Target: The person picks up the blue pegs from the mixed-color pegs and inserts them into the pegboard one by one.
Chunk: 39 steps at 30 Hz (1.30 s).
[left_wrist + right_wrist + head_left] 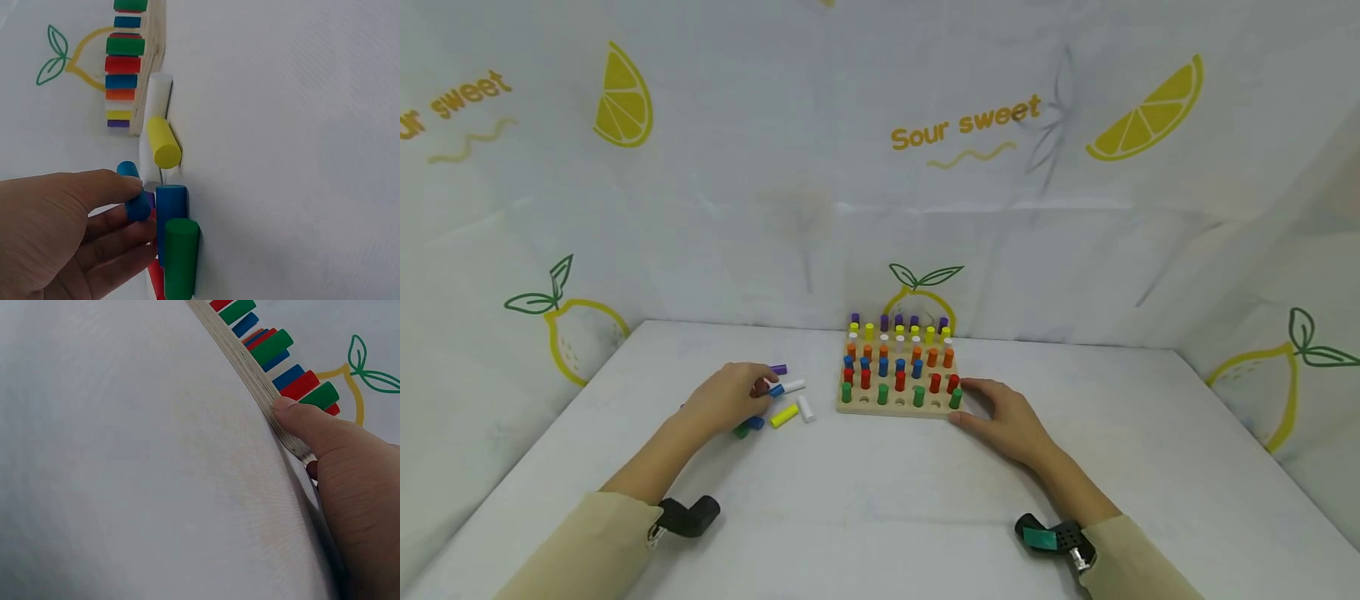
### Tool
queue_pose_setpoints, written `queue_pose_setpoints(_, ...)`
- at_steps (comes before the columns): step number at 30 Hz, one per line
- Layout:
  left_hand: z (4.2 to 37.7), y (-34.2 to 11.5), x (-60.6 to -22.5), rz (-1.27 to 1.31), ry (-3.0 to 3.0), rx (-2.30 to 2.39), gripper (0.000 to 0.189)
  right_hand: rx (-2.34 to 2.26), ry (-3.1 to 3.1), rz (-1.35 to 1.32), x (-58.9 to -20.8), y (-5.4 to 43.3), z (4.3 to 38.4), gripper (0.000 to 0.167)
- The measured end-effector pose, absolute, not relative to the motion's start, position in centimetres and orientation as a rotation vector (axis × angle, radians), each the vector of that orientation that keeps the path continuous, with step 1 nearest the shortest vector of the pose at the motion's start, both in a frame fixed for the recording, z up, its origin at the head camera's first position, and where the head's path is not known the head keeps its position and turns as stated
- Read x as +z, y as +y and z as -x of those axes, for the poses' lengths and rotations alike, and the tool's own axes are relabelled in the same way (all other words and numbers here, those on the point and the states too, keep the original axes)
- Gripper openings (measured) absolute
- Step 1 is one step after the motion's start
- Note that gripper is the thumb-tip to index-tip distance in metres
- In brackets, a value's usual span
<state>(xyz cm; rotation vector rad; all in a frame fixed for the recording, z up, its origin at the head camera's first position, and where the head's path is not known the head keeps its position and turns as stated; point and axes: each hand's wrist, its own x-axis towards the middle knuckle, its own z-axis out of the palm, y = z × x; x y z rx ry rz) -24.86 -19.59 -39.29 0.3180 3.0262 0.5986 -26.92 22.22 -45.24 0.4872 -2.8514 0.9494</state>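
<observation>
In the left wrist view, a small blue peg [133, 199] is pinched between the thumb and fingers of my left hand [726, 396]. Around that hand lie loose pegs: a yellow peg [785, 416], a white peg [806, 408], a purple peg [778, 369] and a green peg [181, 259] beside another blue one [171, 206]. My right hand [1011, 421] grips the near right corner of a wooden pegboard [880, 409], its thumb [297, 412] on the front edge. Rows of green, red, blue, orange, white, yellow and purple pegs stand upright in the board.
The board stands toward the back of a white-covered table [880, 500], and the loose pegs lie to its left. Behind the table hangs a white curtain [722, 208] printed with lemons. Each wrist wears a black camera mount.
</observation>
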Motion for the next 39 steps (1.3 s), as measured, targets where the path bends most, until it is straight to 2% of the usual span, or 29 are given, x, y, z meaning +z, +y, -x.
queue_pose_setpoints(6, 25.1, -19.5, -39.3, -0.390, 2.952, 0.756, 0.042, 0.954, -2.846, -0.489, -45.2, 22.3, 26.8, 0.067)
queue_pose_setpoints(15, 25.1, -18.9, -39.4, -0.416, 2.855, 0.969, 0.033, 0.945, -2.835, -0.507, -45.2, 22.2, 26.9, 0.068)
queue_pose_setpoints(21, 25.7, -17.8, -39.2, -0.365, 2.926, 1.061, 0.034, 0.933, -2.837, -0.497, -45.2, 22.2, 26.8, 0.068)
queue_pose_setpoints(32, 27.7, -12.7, -37.6, -0.451, 2.934, 1.169, 0.033, 0.952, -2.838, -0.500, -45.2, 22.4, 26.9, 0.067)
queue_pose_setpoints(39, 29.0, -8.9, -37.4, -0.629, 2.869, 1.247, 0.032, 0.968, -2.835, -0.497, -45.2, 22.4, 26.8, 0.068)
